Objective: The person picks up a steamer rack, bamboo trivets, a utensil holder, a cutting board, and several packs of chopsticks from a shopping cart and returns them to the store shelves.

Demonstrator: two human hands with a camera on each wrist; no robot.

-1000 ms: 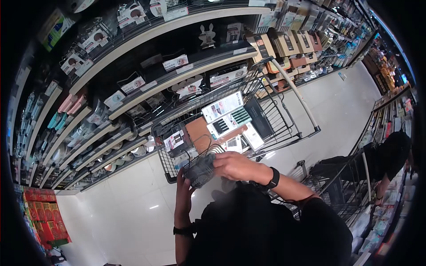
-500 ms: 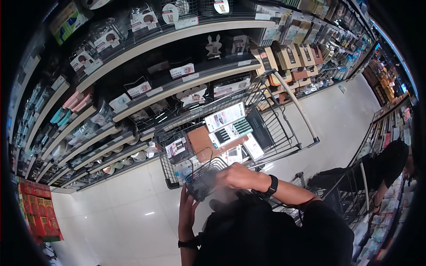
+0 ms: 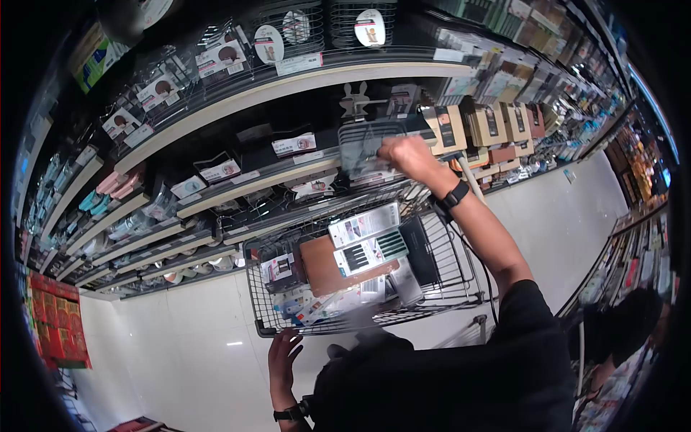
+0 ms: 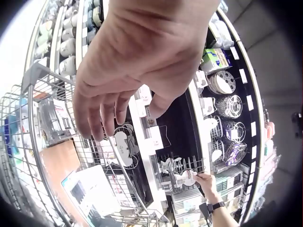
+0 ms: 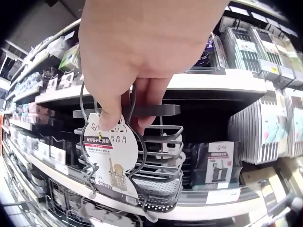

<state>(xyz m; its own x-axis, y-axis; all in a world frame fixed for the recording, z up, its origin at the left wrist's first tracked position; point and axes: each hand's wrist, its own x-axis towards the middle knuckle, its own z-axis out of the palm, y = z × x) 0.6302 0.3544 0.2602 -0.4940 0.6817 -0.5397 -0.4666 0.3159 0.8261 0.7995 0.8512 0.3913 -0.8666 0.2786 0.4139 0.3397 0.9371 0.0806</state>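
1. Head view: a second ago both hands had the wire basket (image 3: 363,147) down low over the cart (image 3: 252,281). Now the right hand (image 3: 407,155) has swung it up to the middle shelf (image 3: 288,171), right at the shelf front. The left hand (image 3: 282,356) has let go and sits low by the cart's near rim, fingers spread, nothing in it.
2. Left wrist view: same story. The left hand (image 4: 142,61) has loose, relaxed fingers hanging over the cart's rail (image 4: 32,109), and it's empty. Way off in the background you can spot the right hand (image 4: 206,179) up at the shelf.
3. Right wrist view: the right hand (image 5: 142,47) has its fingers curled through the basket's (image 5: 151,165) top wire loop, one fingertip on the paper tag (image 5: 111,151). It hangs upright in front of the shelf opening. Can't tell if the bottom touches the ledge.
4. My read: it's out of the cart area, so this is a one-handed shelf job now.
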